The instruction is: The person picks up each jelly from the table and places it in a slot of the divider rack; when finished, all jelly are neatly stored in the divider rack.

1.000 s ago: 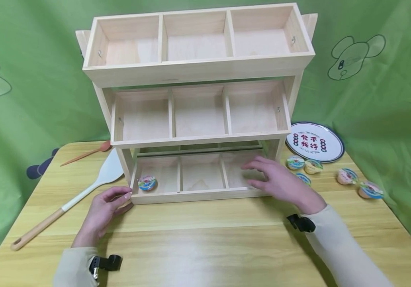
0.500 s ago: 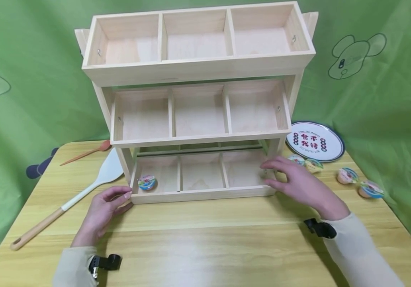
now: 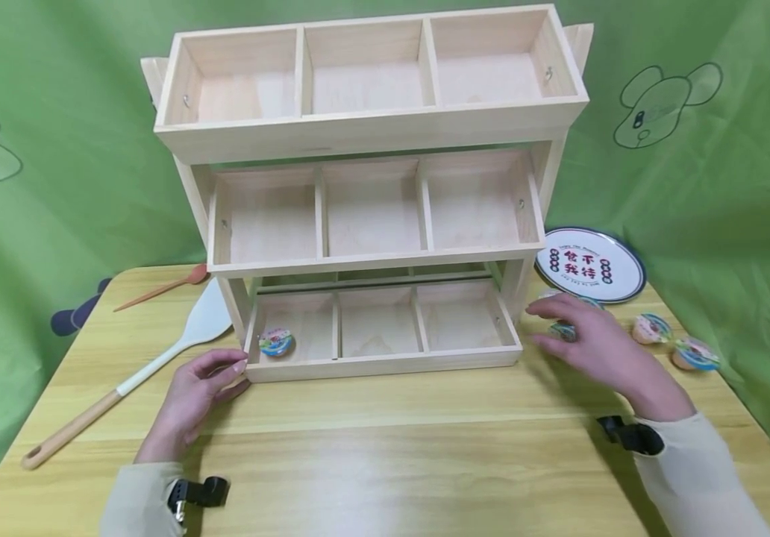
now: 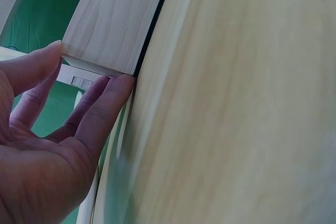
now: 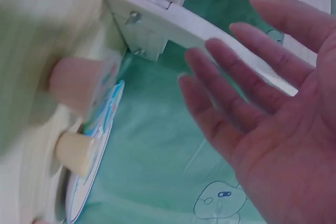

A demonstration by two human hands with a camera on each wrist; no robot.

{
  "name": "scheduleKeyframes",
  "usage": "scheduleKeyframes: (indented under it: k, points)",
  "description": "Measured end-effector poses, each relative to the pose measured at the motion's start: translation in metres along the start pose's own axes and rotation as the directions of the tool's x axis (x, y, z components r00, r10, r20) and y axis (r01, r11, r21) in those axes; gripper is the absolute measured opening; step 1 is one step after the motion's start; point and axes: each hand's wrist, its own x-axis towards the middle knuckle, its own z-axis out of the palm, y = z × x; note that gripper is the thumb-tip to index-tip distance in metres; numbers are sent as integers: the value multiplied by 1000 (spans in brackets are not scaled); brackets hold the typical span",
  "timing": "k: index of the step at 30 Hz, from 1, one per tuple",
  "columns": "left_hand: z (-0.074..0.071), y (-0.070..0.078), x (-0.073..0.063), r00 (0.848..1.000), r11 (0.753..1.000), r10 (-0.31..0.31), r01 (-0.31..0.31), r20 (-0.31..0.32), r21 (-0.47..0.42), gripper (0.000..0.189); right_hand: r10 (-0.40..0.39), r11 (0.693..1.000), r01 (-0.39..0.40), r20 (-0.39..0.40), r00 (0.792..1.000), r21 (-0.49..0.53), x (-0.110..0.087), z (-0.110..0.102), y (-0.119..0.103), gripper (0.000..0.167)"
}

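A three-tier wooden rack (image 3: 385, 365) stands at the back of the table, each tier split into three compartments. One jelly cup (image 3: 276, 341) lies in the bottom tier's left compartment. My left hand (image 3: 192, 395) holds that tier's left front corner between thumb and fingertips; the left wrist view shows the fingertips (image 4: 123, 80) at its lower edge. Right of the rack, my right hand (image 3: 600, 347) hovers with spread fingers and nothing in it. Beneath it a jelly cup (image 3: 563, 330) shows partly, with others mostly covered. The right wrist view shows a pinkish cup (image 5: 79, 85) and a yellowish cup (image 5: 75, 152).
Two more jelly cups (image 3: 672, 341) lie farther right. Behind them is a white oval plate (image 3: 580, 268) with a blue rim. On the left lie a white spatula (image 3: 204, 317) with a wooden handle and a small orange spoon (image 3: 195, 274). Green cloth hangs around the table.
My right hand has moved rightward from over the bottom tier's right compartment to above the jelly cups outside the rack. My left hand has stayed at the corner.
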Motion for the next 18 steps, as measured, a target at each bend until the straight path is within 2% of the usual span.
scheduleKeyframes:
  k: [8, 18]
  points:
    - [0, 0, 0, 1000, 1000, 10, -10, 4, 2, 29, 128, 991, -127, 12, 992, -34, -10, -3, 14, 43]
    - [-1, 0, -1, 1000, 1000, -3, 3, 3, 16, 28, 181, 978, -170, 83, 980, -120, -18, 1, 31, 53]
